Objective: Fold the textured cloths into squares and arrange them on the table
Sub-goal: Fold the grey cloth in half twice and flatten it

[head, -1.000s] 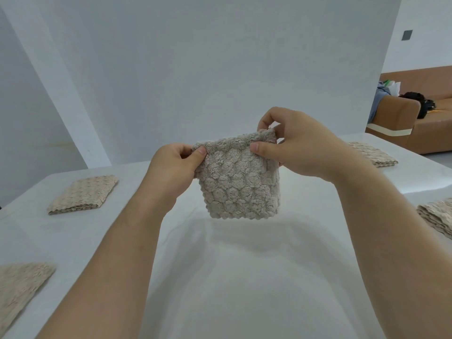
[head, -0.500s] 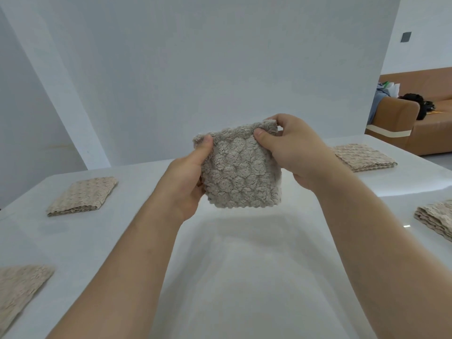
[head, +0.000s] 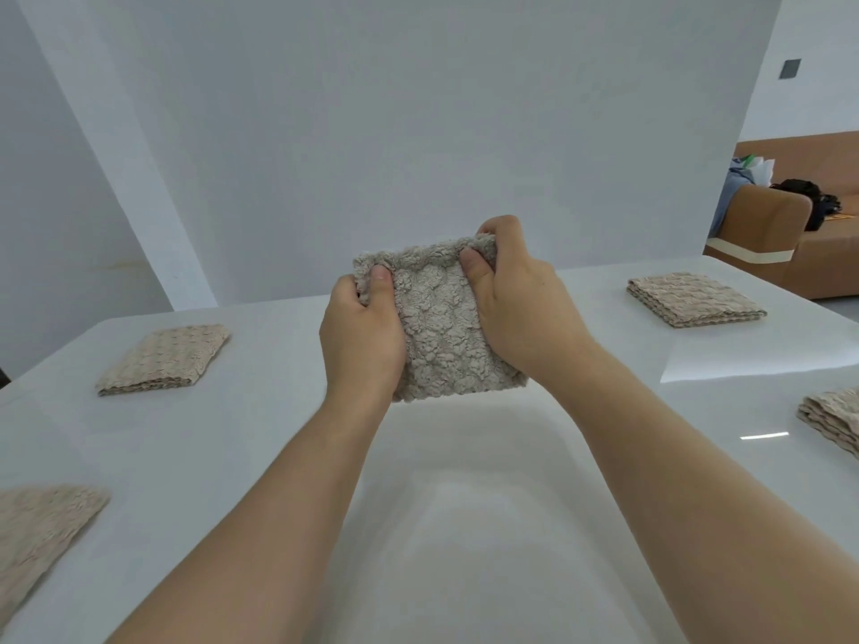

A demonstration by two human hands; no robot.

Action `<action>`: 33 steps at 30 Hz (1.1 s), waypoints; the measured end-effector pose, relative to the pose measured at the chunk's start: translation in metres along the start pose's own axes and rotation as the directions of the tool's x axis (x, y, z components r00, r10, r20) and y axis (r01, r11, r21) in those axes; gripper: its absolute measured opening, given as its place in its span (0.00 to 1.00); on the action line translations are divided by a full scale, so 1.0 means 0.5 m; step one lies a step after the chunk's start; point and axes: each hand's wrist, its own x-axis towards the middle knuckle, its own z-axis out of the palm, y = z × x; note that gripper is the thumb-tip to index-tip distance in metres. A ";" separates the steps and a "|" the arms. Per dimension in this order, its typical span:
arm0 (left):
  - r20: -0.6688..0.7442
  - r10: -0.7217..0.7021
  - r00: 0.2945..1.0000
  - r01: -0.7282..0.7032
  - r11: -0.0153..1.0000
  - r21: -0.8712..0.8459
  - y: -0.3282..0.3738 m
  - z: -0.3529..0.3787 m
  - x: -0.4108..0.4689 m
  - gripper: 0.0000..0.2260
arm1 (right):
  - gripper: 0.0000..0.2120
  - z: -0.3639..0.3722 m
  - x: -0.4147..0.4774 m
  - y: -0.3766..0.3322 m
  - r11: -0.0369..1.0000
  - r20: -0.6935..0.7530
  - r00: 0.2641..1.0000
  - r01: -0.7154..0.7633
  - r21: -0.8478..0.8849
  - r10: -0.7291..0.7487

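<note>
A beige bubble-textured cloth (head: pixel 441 332), folded to a small square, is held up over the middle of the white table (head: pixel 465 527). My left hand (head: pixel 360 339) grips its left edge, thumb on the front face. My right hand (head: pixel 516 299) grips the top right corner, thumb pressed into the front and fingers curled over the top edge. The cloth's lower edge hangs close to the tabletop; whether it touches I cannot tell. The back of the cloth is hidden.
Folded beige cloths lie around the table: one at far left (head: pixel 165 357), one at near left (head: pixel 42 536), one at far right (head: pixel 692 299), one at the right edge (head: pixel 832 418). A white wall stands behind the table. A brown sofa (head: pixel 790 225) sits beyond at right.
Both hands have lowered the cloth toward the table and moved closer together. The left hand shifted from pinching the top corner to gripping the left edge lower down.
</note>
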 end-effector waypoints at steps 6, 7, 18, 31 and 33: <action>0.040 0.210 0.977 -0.213 0.943 0.256 -0.007 -0.018 0.012 0.17 | 0.16 0.007 0.005 0.014 0.994 0.034 0.995 -0.093 0.053 0.091; 0.064 0.204 0.977 -0.214 0.941 0.264 -0.007 -0.020 0.017 0.17 | 0.17 0.010 0.006 0.017 0.991 0.037 0.992 -0.120 0.066 0.118; 0.235 -0.408 0.882 0.424 0.906 -0.017 -0.060 -0.053 0.075 0.14 | 0.30 0.033 0.002 0.029 0.672 0.492 0.773 -0.613 0.416 0.401; 0.190 -0.534 0.824 0.566 0.794 -0.224 -0.079 -0.058 0.089 0.11 | 0.41 0.027 -0.018 0.031 0.847 0.737 0.634 -0.505 0.165 0.234; 0.183 -0.535 0.825 0.565 0.792 -0.232 -0.078 -0.058 0.089 0.11 | 0.38 0.028 -0.016 0.031 0.834 0.731 0.637 -0.522 0.178 0.243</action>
